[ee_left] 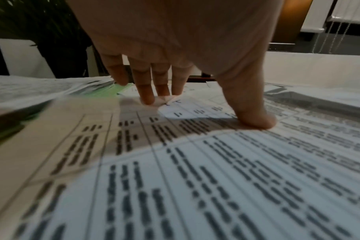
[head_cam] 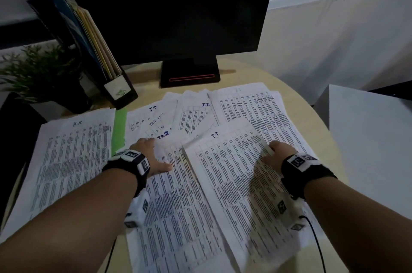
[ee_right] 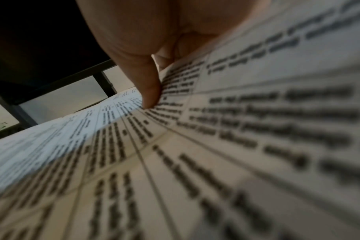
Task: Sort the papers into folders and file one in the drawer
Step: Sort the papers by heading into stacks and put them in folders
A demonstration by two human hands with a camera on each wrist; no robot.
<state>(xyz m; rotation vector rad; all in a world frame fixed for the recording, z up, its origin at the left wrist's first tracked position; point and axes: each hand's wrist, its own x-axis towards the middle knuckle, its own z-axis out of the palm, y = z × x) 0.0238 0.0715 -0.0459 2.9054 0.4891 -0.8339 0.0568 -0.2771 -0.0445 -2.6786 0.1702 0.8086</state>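
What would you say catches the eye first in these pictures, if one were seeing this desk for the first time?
The spread of printed papers fanned over the round desk, several headed IT, with an HR sheet at the left. The left hand presses flat on one sheet while the right hand pinches the edge of another. Behind them stands a dark monitor.

Left sheet (head_cam: 73,161): "H.R"; right sheet (head_cam: 240,183): "IT" (handwritten); middle sheet (head_cam: 153,125): "TASK".

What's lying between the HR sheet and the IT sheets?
A green folder shows as a strip between the HR sheet and the IT sheets, clearest in the head view.
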